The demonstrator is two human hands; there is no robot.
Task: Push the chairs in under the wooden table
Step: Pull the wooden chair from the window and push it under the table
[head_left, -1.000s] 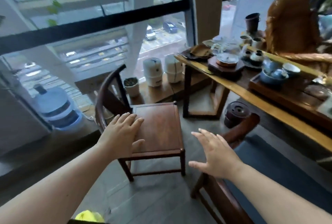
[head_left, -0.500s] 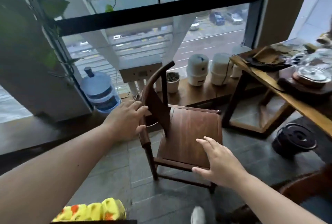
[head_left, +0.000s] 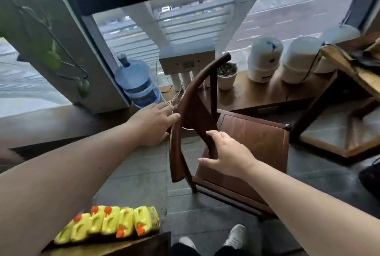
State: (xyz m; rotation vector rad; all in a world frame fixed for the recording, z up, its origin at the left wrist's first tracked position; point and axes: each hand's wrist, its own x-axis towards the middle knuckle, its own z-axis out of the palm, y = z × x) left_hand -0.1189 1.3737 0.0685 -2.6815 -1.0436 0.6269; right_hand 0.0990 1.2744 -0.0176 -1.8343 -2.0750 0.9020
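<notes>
A dark wooden chair [head_left: 253, 142] with a curved back rail stands on the tiled floor in the middle of the view, its seat facing right toward the wooden table [head_left: 347, 64], whose end and leg show at the right edge. The chair is left of the table, outside it. My left hand [head_left: 152, 124] grips the outer side of the curved rail. My right hand [head_left: 226, 153] is closed on the back splat from the seat side.
A blue water jug [head_left: 137, 83], a small potted plant [head_left: 227, 74] and white canisters [head_left: 265, 58] stand along the low window ledge behind the chair. Loose cords hang by my left hand. Yellow duck toys [head_left: 111, 223] lie at lower left. A black pot [head_left: 370, 175] sits at right.
The view has swung left and down onto the chair. My left hand has closed on the back rail, and my right hand went from above the seat's front to the back splat.
</notes>
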